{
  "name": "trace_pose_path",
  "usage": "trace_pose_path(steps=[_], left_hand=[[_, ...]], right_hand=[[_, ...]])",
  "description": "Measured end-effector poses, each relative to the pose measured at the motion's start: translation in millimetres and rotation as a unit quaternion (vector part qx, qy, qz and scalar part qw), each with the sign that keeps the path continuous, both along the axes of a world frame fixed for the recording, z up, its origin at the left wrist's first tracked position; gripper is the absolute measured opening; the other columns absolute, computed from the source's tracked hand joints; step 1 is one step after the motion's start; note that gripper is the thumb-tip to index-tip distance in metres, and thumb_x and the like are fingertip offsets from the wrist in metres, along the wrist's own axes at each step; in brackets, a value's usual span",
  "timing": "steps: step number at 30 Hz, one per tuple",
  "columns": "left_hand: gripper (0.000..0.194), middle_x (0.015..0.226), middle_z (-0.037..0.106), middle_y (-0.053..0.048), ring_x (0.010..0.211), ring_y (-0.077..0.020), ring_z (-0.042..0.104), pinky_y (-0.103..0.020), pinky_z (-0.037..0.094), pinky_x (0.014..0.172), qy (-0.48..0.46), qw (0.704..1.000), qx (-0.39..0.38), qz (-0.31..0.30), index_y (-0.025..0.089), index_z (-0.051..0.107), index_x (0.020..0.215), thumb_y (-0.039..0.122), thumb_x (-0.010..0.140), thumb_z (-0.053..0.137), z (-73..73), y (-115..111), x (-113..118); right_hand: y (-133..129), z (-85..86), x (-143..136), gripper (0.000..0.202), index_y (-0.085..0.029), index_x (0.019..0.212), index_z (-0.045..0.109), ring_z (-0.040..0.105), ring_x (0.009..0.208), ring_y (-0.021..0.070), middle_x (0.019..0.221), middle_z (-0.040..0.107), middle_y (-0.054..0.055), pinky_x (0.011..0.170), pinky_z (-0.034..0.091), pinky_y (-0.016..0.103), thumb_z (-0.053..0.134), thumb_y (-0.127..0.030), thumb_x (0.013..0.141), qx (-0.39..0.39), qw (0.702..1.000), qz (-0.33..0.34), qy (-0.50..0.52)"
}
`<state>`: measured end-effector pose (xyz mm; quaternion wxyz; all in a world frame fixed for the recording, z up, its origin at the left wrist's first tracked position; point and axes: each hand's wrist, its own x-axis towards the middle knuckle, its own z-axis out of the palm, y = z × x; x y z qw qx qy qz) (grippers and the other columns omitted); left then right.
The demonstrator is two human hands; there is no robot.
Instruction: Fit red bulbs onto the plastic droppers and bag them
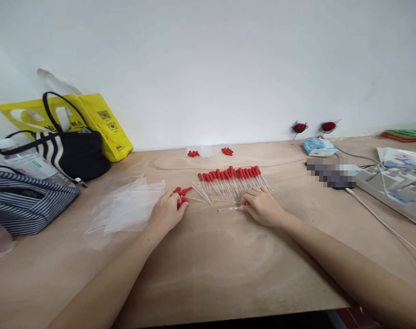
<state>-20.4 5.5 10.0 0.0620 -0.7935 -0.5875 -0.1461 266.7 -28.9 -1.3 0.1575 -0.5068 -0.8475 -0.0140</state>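
Note:
My left hand [168, 211] rests on the table with its fingers curled around a small pile of red rubber bulbs [182, 201]; the thumb and forefinger close on at least one of them. A thin glass tube [230, 209] is pinched near its right end by my right hand [261, 205], and it lies almost level just above or on the wood. Loose glass tubes [202, 194] lie between the hands. Behind them is a row of glass droppers [228, 182], their red bulbs pointing to the wall. Beside my left hand lie clear zip bags [127, 205].
Two bags of red bulbs [208, 151] lie by the wall. At left are a yellow bag [108, 128], a black bag [87, 153] and a striped pouch [39, 201]. At right are a tissue pack [319, 146], a blurred-out dark object [331, 173] and a power strip [389, 185] with cables.

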Motion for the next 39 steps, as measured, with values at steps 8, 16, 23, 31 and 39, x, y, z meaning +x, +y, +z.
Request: trace_pose_path(steps=[8,16,23,31,39], left_hand=[[0.015,0.07,0.054,-0.002,0.068,-0.0174,0.055,-0.028,0.042,0.063,-0.088,0.983,0.057,-0.151,0.018,0.046,0.072,0.028,0.084,0.044,2.6,-10.5,12.4],[0.016,0.085,0.056,-0.004,0.074,-0.0139,0.055,-0.026,0.047,0.066,-0.186,0.928,0.017,-0.321,0.018,0.053,0.099,0.019,0.085,0.045,-24.2,-22.7,44.3],[0.015,0.088,0.057,-0.005,0.081,-0.0152,0.055,-0.029,0.046,0.074,-0.229,0.927,0.066,-0.289,0.019,0.061,0.092,0.02,0.084,0.049,-22.9,-22.6,43.2],[0.014,0.081,0.066,-0.003,0.076,-0.0158,0.058,-0.034,0.044,0.075,-0.227,0.936,0.06,-0.264,0.019,0.062,0.091,0.021,0.082,0.052,-26.1,-16.9,41.1],[0.012,0.077,0.066,-0.003,0.074,-0.0159,0.06,-0.031,0.045,0.073,-0.261,0.937,0.038,-0.231,0.018,0.063,0.083,0.024,0.082,0.052,-26.5,-18.1,42.2]], right_hand=[[-4.7,-5.0,-10.6,0.02,-0.018,0.074,0.058,0.048,0.078,0.0173,0.077,0.059,0.004,0.069,0.024,0.031,0.05,-0.034,0.082,-0.008,0.999,0.015,0.03],[-5.0,-20.6,-16.9,0.021,-0.025,0.089,0.067,0.047,0.078,0.0166,0.08,0.058,0.004,0.068,0.03,0.031,0.052,-0.038,0.082,0.015,0.991,0.053,0.122],[-13.5,-22.9,-26.2,0.017,-0.018,0.08,0.06,0.049,0.08,0.0177,0.083,0.061,0.005,0.07,0.029,0.031,0.045,-0.026,0.085,0.073,0.986,0.005,0.148],[-17.8,-20.9,-28.2,0.014,-0.017,0.079,0.053,0.054,0.066,0.0131,0.072,0.063,0.001,0.071,0.025,0.03,0.042,-0.022,0.086,0.063,0.981,-0.011,0.184],[-19.0,-22.1,-31.3,0.028,-0.019,0.105,0.058,0.052,0.069,0.0137,0.083,0.064,0.004,0.07,0.028,0.03,0.038,-0.014,0.085,0.055,0.977,0.08,0.192]])
